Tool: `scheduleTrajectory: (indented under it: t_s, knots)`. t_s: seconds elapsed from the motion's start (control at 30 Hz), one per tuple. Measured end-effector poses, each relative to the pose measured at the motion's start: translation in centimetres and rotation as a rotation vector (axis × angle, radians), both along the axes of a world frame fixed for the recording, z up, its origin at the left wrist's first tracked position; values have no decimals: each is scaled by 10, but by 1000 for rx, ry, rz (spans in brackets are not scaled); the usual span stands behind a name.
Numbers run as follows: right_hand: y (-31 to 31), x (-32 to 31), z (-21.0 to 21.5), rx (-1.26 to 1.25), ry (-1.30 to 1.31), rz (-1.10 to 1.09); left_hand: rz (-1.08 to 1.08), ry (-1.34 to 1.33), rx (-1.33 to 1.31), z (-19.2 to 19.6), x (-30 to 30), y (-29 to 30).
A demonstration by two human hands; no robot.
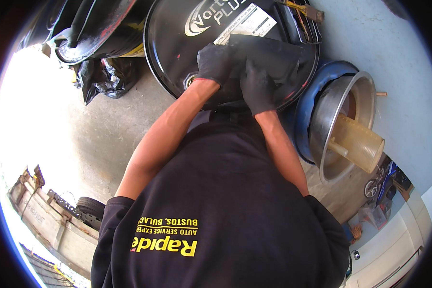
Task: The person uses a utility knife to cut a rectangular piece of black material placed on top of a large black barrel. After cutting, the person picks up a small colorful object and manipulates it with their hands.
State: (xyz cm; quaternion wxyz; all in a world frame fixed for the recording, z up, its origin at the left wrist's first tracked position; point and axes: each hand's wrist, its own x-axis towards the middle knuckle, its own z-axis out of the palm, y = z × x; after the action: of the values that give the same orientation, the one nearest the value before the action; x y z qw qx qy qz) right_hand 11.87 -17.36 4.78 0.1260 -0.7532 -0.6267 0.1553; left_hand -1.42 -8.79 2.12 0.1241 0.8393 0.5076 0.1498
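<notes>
Both my hands wear black gloves and are above the lid of a black drum (pixel 170 53). A dark, limp, sheet-like piece (pixel 273 55) stretches between them and off to the right; its exact kind is unclear against the black lid. My left hand (pixel 213 62) is closed at the piece's left end, beside a white label (pixel 254 21) on the lid. Lower and to the right, my right hand (pixel 258 86) has its fingers closed on the piece's near edge. Just below my left wrist a round bung (pixel 190 79) shows on the lid.
Right of the drum, a metal basin (pixel 326 125) leans in a blue drum (pixel 302 120), with a yellowish plastic measuring jug (pixel 360 144) in it. Tools with a wooden handle (pixel 314 13) lie at the lid's far right. Another black drum (pixel 98 38) and black plastic bag (pixel 101 79) are left.
</notes>
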Motion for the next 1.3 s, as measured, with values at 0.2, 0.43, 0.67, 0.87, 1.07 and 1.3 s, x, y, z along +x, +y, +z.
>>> scheduleTrajectory:
  t_s: [0.2,0.43,0.67,0.87,1.07,1.3]
  knots:
    - [-9,-2,2,8,43,-10,30,-13,5,-6,0,-2]
    - [-19,0,-2,80,51,38,-7,71,-129,3,0,-1]
    - [-31,1,-3,46,-29,76,15,-40,-54,-4,0,-4]
    - [-39,-1,-9,86,-83,81,5,72,-234,4,1,-2]
    - [-48,-4,-5,-13,36,46,7,51,-187,3,1,-3]
    - [-59,-5,-14,40,-100,93,1,4,-107,-1,-1,-3]
